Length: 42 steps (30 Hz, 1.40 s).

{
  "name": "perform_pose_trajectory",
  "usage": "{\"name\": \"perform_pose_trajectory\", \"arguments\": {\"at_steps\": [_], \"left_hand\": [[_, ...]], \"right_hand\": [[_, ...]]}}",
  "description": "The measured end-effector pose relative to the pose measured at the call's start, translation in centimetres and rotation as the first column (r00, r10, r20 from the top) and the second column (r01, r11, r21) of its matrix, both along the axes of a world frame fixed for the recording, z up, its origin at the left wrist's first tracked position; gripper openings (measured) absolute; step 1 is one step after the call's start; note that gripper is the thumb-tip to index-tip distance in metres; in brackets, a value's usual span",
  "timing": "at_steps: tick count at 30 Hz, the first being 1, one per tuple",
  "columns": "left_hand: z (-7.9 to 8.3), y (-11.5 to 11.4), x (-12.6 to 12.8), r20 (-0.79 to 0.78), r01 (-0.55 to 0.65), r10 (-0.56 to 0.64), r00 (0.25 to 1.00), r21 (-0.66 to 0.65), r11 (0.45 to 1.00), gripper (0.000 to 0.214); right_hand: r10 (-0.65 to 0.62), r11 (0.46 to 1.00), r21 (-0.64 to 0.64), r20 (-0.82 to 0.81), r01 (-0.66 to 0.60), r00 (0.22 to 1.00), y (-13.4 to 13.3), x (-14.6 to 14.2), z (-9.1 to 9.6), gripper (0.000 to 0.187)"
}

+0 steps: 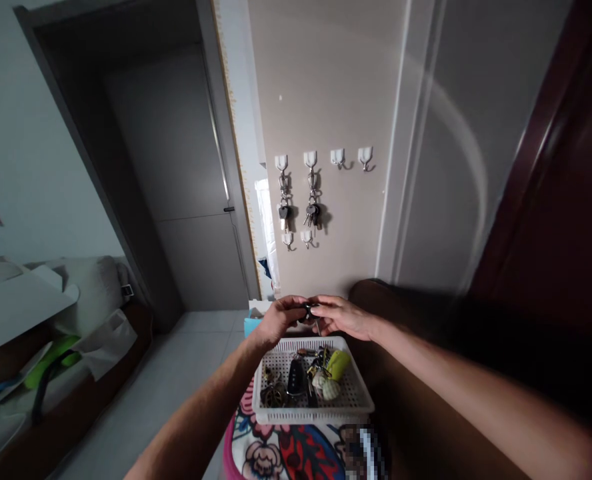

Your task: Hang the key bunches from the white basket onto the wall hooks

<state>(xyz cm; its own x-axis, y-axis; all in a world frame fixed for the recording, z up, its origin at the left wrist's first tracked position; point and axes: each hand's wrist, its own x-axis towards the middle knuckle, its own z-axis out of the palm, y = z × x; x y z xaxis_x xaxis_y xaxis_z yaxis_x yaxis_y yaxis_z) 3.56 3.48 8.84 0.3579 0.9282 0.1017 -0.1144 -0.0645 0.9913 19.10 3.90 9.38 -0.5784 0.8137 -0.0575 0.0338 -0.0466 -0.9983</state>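
Note:
My left hand (280, 318) and my right hand (343, 315) meet above a white perforated basket (361, 395). Both pinch a small bunch of keys (312, 312) between their fingertips, with one key hanging down. The basket holds several key bunches, a black car key fob (297, 377), a yellow-green tag (338, 364) and a pale shell-like charm (331, 389). On the beige wall ahead, white hooks carry two key bunches (285, 208) (313, 211). Two more upper hooks (338, 157) (365, 157) are bare.
The basket rests on a flower-patterned surface (286, 453). A dark brown armrest or sofa (416, 373) runs along the right. A grey door (176, 180) stands at the left, with a cluttered bench and white bags (106, 340) below it. Two small lower hooks (297, 239) are bare.

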Motion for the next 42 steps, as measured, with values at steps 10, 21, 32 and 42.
{"name": "perform_pose_trajectory", "arguments": {"at_steps": [10,21,32,42], "left_hand": [[0.1,0.6,-0.3,-0.053,-0.063,0.065,0.996,0.039,0.997,0.022],[-0.3,0.2,0.7,-0.057,-0.087,0.104,0.993,0.253,0.964,0.020],[-0.2,0.9,1.6,-0.029,-0.221,0.221,0.975,0.010,0.975,0.018],[-1.1,1.1,2.0,0.072,-0.294,0.300,0.951,-0.082,0.952,0.013]], "right_hand": [[-0.108,0.994,0.009,-0.062,0.109,0.992,0.3,-0.1,0.0,0.024],[-0.294,0.937,0.175,-0.077,0.303,0.953,0.7,-0.3,-0.3,0.023],[-0.401,0.811,0.451,-0.035,0.372,0.916,0.7,-1.0,-0.6,0.016],[-0.265,0.903,0.370,0.082,0.218,0.961,0.8,-0.9,-1.3,0.048]]}}
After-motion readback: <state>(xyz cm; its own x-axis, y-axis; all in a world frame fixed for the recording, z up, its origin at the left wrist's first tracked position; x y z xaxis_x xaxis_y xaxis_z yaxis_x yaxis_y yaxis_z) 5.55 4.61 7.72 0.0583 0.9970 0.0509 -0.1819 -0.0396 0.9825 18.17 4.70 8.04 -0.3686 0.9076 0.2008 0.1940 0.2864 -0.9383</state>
